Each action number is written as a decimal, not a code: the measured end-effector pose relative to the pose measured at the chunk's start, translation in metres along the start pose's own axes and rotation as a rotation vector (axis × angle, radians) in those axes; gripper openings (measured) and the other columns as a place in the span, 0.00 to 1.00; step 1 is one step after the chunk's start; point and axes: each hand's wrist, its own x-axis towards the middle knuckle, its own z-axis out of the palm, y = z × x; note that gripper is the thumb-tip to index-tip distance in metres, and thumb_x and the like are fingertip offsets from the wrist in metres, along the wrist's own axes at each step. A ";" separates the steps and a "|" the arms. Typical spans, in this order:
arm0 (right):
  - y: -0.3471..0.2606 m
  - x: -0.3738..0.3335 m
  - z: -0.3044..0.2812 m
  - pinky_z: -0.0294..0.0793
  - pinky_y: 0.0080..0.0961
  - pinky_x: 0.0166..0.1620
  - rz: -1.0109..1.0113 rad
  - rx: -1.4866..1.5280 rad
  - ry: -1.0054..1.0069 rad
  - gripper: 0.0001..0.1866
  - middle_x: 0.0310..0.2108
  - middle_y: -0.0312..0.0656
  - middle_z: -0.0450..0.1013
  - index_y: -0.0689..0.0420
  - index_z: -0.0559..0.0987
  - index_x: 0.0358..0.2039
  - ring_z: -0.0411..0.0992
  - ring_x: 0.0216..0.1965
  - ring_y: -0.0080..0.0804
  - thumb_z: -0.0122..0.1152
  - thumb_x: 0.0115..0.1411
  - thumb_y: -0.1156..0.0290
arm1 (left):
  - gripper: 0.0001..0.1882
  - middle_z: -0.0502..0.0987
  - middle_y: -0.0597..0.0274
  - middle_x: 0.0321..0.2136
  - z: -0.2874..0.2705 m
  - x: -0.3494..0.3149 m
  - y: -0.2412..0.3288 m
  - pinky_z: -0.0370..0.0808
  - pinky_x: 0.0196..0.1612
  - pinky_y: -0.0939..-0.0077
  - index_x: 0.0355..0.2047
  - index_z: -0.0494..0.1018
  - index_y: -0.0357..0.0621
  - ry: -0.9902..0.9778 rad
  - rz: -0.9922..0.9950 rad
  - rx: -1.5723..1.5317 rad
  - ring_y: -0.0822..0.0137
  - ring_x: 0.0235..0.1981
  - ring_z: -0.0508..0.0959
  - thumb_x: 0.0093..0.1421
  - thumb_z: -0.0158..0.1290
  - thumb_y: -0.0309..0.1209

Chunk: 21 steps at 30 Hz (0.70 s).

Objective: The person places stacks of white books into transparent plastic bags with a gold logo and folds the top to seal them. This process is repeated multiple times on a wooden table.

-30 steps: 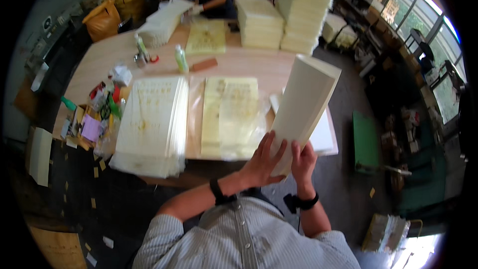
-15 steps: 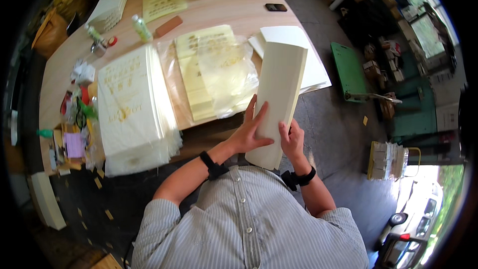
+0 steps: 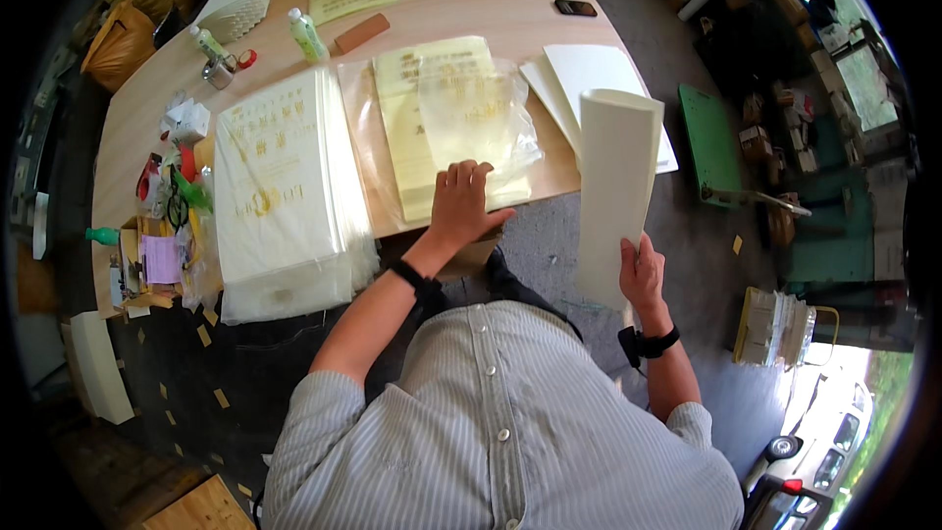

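Observation:
My right hand [image 3: 643, 280] grips the lower right edge of a folded cream-white sheet [image 3: 616, 186], its thumb on the near face. The sheet stands upright in front of me, beyond the table's near edge. My left hand [image 3: 459, 206] is empty, fingers apart, over the near edge of a pale yellow stack with gold print [image 3: 402, 128]. Whether it touches the stack I cannot tell. A clear plastic bag [image 3: 510, 142] lies partly across that stack. Behind the folded sheet are flat white sheets [image 3: 589, 69] on the table.
A thick pile of white printed bags [image 3: 280, 177] overhangs the table's near edge at left. Bottles [image 3: 308, 36], a brown block [image 3: 362, 32] and a phone [image 3: 575, 8] lie farther back. A box of oddments [image 3: 147, 260] sits at far left; a green cart [image 3: 708, 142] stands right.
My left hand has let go of the folded sheet and moved left to the yellow stack. My right hand has carried the sheet to the right. The view has shifted slightly.

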 end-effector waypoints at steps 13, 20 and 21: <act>0.017 -0.045 0.069 0.73 0.44 0.23 -0.060 -0.255 -0.359 0.13 0.20 0.50 0.75 0.60 0.71 0.45 0.76 0.22 0.49 0.54 0.64 0.68 | 0.12 0.73 0.54 0.32 0.022 0.058 0.004 0.77 0.33 0.62 0.37 0.68 0.43 0.117 -0.051 -0.298 0.54 0.31 0.78 0.52 0.48 0.19; 0.001 -0.001 0.098 0.73 0.50 0.26 0.017 -0.231 -0.398 0.15 0.18 0.49 0.75 0.59 0.71 0.43 0.75 0.21 0.54 0.53 0.64 0.62 | 0.11 0.73 0.55 0.33 0.023 0.053 0.070 0.78 0.33 0.60 0.37 0.68 0.44 -0.087 0.114 -0.393 0.51 0.32 0.78 0.52 0.50 0.22; 0.004 0.009 0.103 0.73 0.49 0.28 -0.026 -0.207 -0.411 0.15 0.20 0.50 0.75 0.59 0.71 0.43 0.75 0.23 0.54 0.54 0.63 0.61 | 0.11 0.73 0.55 0.34 0.020 0.049 0.081 0.78 0.34 0.59 0.38 0.67 0.45 -0.171 0.102 -0.436 0.51 0.35 0.78 0.52 0.50 0.24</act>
